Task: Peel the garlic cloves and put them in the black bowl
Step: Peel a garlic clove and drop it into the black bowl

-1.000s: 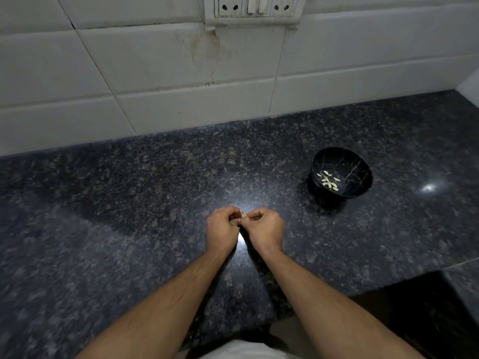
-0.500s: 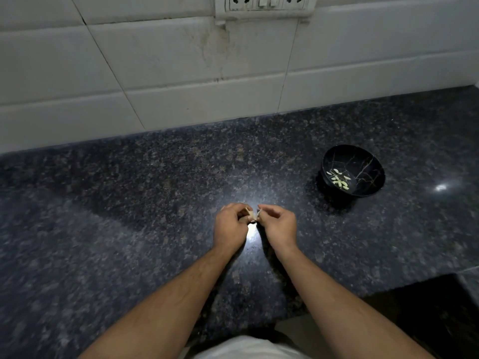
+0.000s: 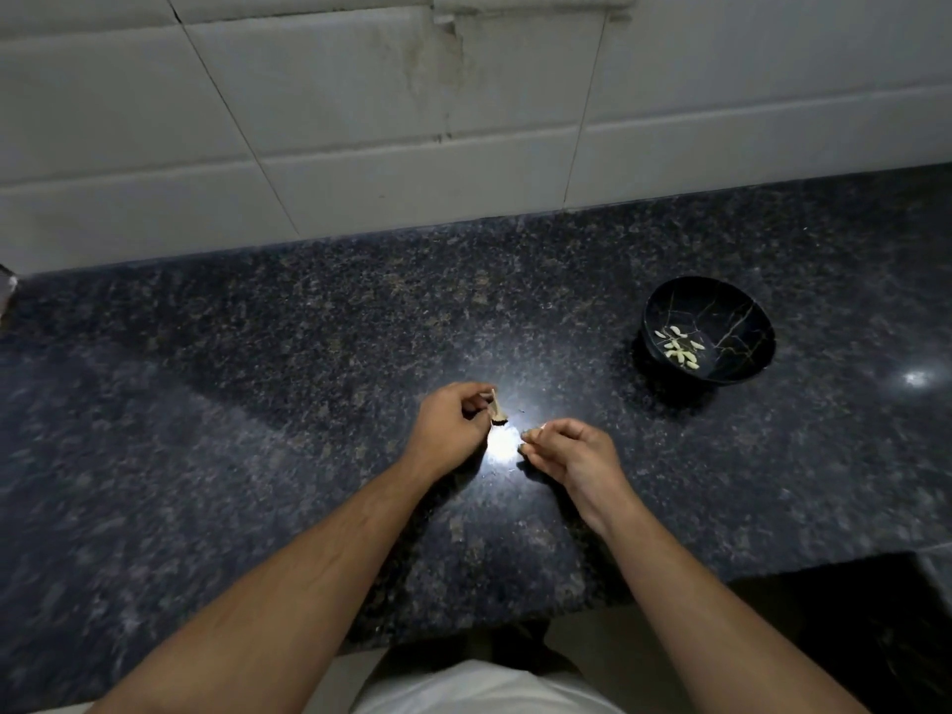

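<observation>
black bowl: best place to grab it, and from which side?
Take the bowl by its rim, thumb outside and fingers just inside, coming from above on the near left edge. It stands upright and open on the counter, its sides narrow downward, and the peeled cloves lie low inside, clear of a rim grip.

**A home kitchen counter**

A dark speckled granite worktop [image 3: 309, 378] runs along a wall of large white tiles [image 3: 335, 95], stained near the lower edge of a socket plate [image 3: 530, 0] above the worktop's back edge. On the worktop's right part stands a black bowl [image 3: 731, 311] holding peeled garlic cloves [image 3: 680, 350].
</observation>
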